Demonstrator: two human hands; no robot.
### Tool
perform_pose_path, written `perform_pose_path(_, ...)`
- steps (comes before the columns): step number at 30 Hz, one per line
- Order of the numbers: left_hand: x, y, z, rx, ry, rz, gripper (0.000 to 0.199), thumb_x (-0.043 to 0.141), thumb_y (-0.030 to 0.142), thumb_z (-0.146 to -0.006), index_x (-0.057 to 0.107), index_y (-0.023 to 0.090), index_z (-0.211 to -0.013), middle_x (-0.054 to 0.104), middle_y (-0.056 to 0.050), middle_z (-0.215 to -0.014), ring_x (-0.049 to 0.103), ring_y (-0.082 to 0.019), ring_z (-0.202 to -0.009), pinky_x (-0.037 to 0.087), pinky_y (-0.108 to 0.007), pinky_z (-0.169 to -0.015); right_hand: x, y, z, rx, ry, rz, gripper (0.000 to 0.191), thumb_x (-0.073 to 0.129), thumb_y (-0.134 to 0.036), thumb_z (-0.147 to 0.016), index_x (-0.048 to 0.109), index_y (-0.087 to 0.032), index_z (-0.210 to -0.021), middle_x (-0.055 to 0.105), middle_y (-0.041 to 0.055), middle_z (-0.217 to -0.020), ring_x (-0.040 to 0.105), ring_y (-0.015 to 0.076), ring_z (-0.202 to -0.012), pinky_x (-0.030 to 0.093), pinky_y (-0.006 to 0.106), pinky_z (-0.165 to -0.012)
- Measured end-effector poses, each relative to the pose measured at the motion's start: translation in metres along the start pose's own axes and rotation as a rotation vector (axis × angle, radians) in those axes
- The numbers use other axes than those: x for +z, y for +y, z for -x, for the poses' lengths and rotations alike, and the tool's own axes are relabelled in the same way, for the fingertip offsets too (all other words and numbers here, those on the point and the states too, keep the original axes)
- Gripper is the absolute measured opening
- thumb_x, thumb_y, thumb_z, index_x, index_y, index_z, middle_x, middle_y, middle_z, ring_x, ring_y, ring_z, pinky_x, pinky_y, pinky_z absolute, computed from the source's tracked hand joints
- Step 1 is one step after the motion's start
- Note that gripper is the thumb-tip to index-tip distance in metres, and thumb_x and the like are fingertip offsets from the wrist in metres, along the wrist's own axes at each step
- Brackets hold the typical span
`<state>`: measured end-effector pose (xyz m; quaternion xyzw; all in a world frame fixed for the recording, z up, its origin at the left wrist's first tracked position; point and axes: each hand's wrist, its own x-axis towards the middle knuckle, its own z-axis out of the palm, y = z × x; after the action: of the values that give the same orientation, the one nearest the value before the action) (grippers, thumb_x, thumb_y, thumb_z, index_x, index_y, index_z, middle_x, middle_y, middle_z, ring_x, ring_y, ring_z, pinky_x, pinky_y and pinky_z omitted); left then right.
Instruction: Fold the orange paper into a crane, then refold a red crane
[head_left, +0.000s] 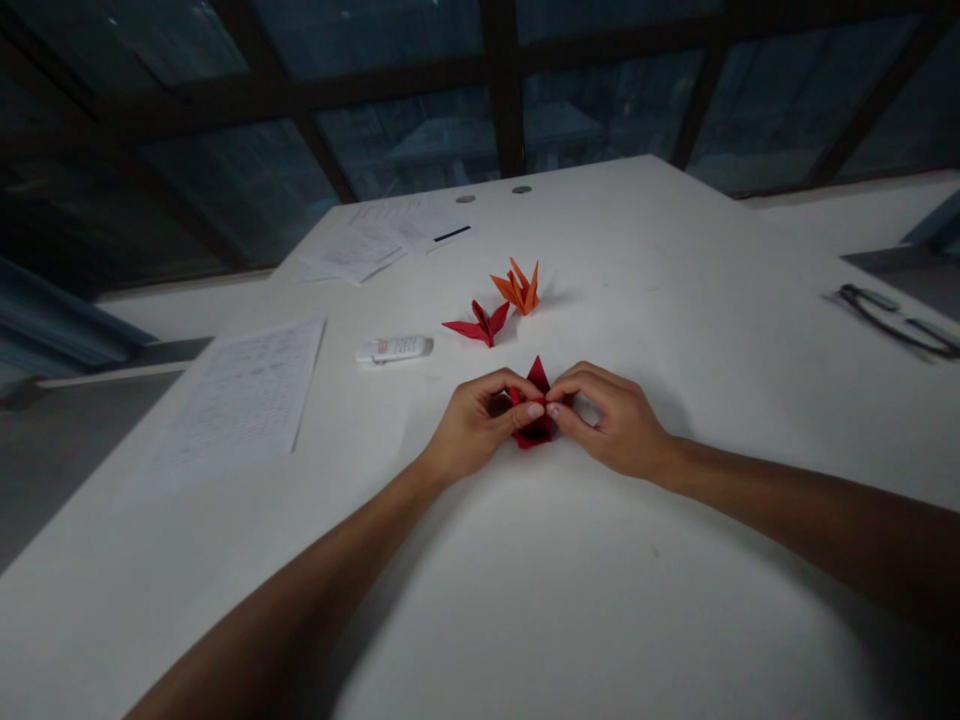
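A folded piece of red paper is held between both hands over the white table, one pointed tip standing up behind the fingers. My left hand pinches it from the left with thumb and forefinger. From the right, my right hand pinches it the same way, and the fingertips of the two hands almost meet. The fingers cover the paper's middle. Just beyond the hands sit a finished red paper crane and an orange paper crane.
Left of the cranes lies a white oblong object with print on it. Printed sheets rest at the left, more papers at the back left. Black-framed glasses lie at the far right. Dark windows stand behind the table.
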<state>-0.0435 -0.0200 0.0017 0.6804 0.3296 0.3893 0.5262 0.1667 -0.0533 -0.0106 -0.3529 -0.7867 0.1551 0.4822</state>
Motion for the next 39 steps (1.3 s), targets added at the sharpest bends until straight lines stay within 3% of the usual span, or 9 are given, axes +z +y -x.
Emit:
perform_pose_path(17,0.0003,-0.0013,-0.0001,-0.002,-0.003,-0.047,0.030,0.085,0.042,-0.079,0.074,0.015,-0.087,0.069,-0.002,-0.079,0.058,-0.011,-0.067,0.048,-0.023,-0.065,0.0006,-0.0001,-0.0004,0.003,0.002,-0.012,0.008,0.061,-0.016,-0.096,0.059,-0.024,-0.094,0.064,0.0010,-0.088,0.061,0.0166,-0.081,0.050,0.031,-0.077)
perform_pose_path(39,-0.0026,0.0003,0.0018,0.050,0.006,-0.069,0.018,0.077,0.035,-0.088,0.073,0.017,-0.091,0.067,-0.001,-0.082,0.058,-0.010,-0.073,0.047,-0.022,-0.069,-0.0012,0.0008,-0.0014,0.009,-0.059,-0.072,0.005,0.057,-0.023,-0.100,0.060,-0.023,-0.098,0.063,0.0030,-0.091,0.061,0.0179,-0.085,0.050,0.033,-0.078)
